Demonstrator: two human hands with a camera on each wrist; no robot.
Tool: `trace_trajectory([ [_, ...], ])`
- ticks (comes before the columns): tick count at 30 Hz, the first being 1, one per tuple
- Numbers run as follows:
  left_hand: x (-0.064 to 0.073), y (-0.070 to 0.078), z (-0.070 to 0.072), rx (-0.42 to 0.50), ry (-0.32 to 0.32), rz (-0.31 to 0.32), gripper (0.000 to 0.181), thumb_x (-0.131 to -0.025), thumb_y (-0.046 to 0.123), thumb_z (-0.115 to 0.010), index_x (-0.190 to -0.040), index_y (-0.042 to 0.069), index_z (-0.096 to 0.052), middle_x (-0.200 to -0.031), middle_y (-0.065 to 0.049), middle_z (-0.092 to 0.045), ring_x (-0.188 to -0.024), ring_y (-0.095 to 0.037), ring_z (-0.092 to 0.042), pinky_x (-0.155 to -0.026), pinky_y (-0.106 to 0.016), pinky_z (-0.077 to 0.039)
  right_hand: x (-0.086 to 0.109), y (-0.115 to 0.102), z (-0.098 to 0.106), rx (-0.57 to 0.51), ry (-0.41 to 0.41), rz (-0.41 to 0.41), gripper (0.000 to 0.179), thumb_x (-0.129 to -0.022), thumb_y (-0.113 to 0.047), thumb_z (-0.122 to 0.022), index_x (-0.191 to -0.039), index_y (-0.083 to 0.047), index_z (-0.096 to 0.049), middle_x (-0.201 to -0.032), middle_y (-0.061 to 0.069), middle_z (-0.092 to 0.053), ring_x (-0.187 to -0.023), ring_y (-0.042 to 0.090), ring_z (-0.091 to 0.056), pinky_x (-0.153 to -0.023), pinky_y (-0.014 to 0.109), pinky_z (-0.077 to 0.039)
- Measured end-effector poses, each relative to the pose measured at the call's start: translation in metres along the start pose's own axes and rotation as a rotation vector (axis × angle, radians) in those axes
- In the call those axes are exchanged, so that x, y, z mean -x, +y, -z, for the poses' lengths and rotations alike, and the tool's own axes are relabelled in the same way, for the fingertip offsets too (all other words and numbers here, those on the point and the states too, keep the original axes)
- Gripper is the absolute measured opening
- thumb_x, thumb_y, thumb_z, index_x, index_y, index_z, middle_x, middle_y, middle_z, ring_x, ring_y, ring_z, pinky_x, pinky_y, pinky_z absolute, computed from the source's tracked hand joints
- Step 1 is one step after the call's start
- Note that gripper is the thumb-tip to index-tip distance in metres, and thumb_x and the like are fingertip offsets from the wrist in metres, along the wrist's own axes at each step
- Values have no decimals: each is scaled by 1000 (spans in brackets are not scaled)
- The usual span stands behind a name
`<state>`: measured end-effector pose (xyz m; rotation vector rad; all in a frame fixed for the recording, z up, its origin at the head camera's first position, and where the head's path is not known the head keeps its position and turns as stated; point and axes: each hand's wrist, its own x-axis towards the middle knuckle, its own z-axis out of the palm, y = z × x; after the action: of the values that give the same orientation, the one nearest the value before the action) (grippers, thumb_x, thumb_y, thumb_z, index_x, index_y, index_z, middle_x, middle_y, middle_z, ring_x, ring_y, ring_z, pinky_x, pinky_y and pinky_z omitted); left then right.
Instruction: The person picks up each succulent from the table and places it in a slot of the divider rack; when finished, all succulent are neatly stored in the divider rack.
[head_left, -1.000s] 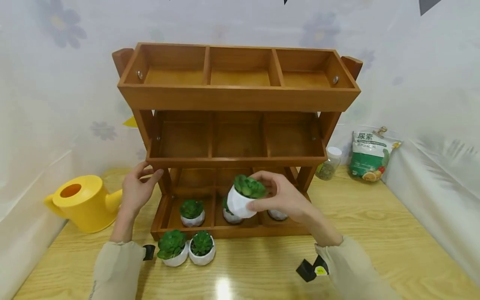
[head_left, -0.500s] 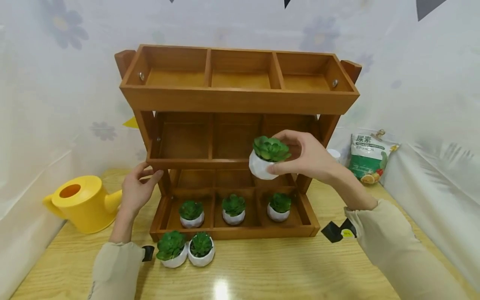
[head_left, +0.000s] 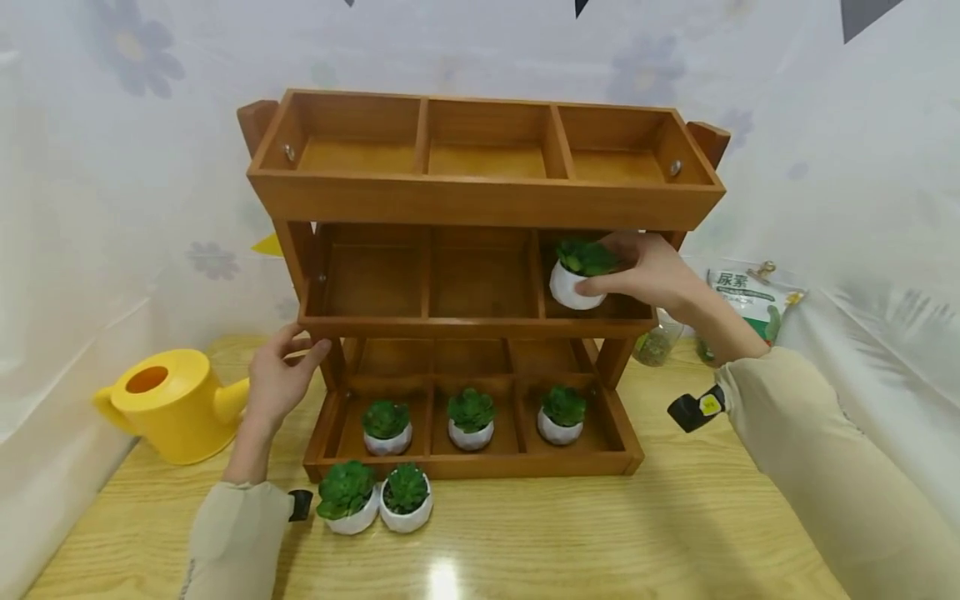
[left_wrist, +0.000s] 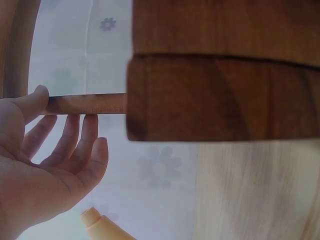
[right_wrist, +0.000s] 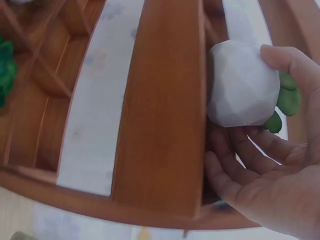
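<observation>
My right hand (head_left: pixel 647 268) grips a small succulent (head_left: pixel 587 258) in a white faceted pot (head_left: pixel 573 287), at the middle tier's right compartment. In the right wrist view the pot (right_wrist: pixel 242 85) is close behind that tier's front board (right_wrist: pixel 160 110), thumb on one side and fingers curled on the other. With my left hand (head_left: pixel 279 375) I hold the left side of the brown wooden three-tier rack (head_left: pixel 487 200). The left wrist view shows the left thumb above and several fingers below a narrow wooden bar (left_wrist: pixel 87 103) of the rack.
Potted succulents (head_left: pixel 470 417) occupy the bottom tier's three compartments. Two more potted succulents (head_left: pixel 405 497) stand on the table before the rack. A yellow watering can (head_left: pixel 176 408) is at left. Behind my right arm are a jar (head_left: pixel 656 343) and a clipped bag (head_left: pixel 750 296).
My right hand has carried the potted succulent from over the bottom tier up and rightward into the middle tier's right compartment. The left hand keeps its place on the rack.
</observation>
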<state>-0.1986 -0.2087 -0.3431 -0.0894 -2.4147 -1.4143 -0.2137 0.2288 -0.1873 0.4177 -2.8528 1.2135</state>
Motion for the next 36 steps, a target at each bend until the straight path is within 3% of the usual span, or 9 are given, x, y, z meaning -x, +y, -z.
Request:
trace_trajectory([
  [6, -1, 0, 0, -3, 2, 8, 54, -97, 31, -57, -144, 6, -44, -123, -31, -55, -106, -48, -58, -88, -59, -48, -12, 7, 2, 40, -11, -27, 65, -80, -31, -78, -132, -4, -50, -129, 14, -52, -115, 30, -50, -94, 49, -42],
  [14, -1, 0, -2, -1, -1, -3, 53, -97, 30, -57, -143, 6, -45, -122, -30, -56, -106, -48, -58, -88, -58, -48, -24, 8, -1, 163, 10, -20, 78, -77, -37, -80, -138, -3, -45, -142, 17, -43, -132, 36, -38, -104, 54, -34],
  [28, 0, 0, -2, 3, -1, -1, 53, -97, 30, -57, -143, 7, -45, -123, -30, -56, -106, -47, -58, -88, -58, -48, -17, 6, -2, 384, -39, 71, 77, -73, -34, -82, -133, -1, -46, -133, 20, -49, -122, 37, -45, -98, 54, -39],
  [36, 0, -1, -2, -4, -5, 1, 54, -97, 32, -57, -143, 6, -45, -123, -31, -55, -106, -48, -58, -86, -58, -49, -15, 3, 2, 349, -82, 96, 74, -72, -33, -84, -131, -5, -51, -134, 17, -49, -123, 35, -45, -97, 53, -40],
])
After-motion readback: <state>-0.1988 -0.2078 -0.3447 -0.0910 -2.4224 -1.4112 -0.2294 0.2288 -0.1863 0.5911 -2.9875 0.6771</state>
